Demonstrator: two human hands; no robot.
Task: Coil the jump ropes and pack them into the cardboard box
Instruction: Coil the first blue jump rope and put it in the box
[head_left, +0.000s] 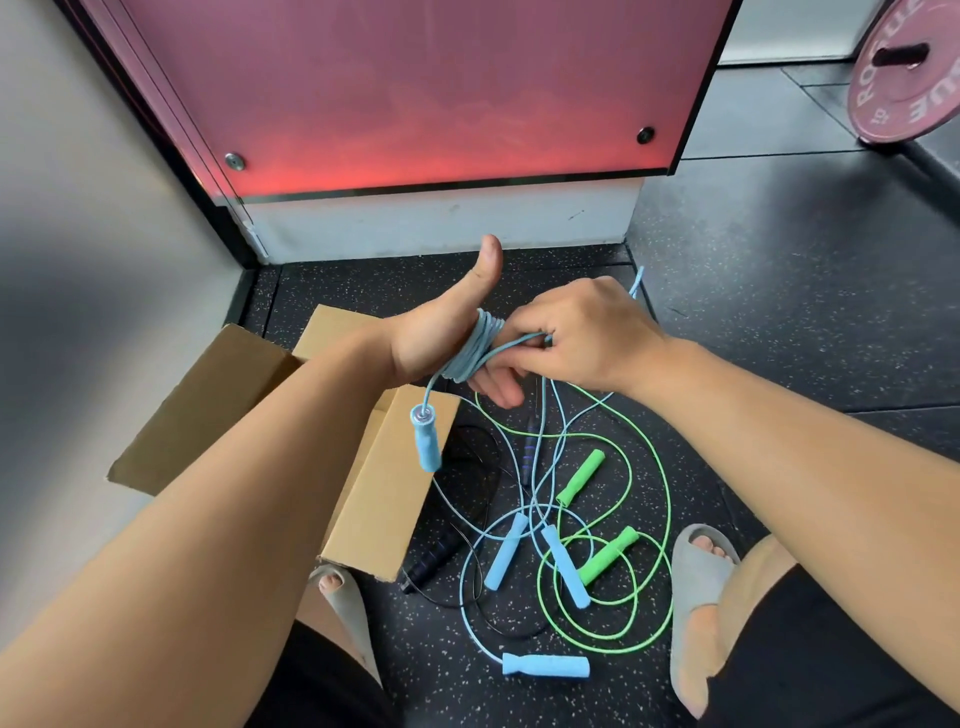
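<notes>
Cord this thin and light, the light-blue plastic jump rope (475, 345), looks springy and slick, so we judge its loops will spring apart unless held taut. We carry it wound in several turns round our left hand (441, 332), fingers fairly straight and thumb up, its blue foam handle (426, 439) dangling near the open brown cardboard box (384, 499). Our right hand (587, 338) pinches the free run between thumb and fingertips; close to the coil is the place to hold.
</notes>
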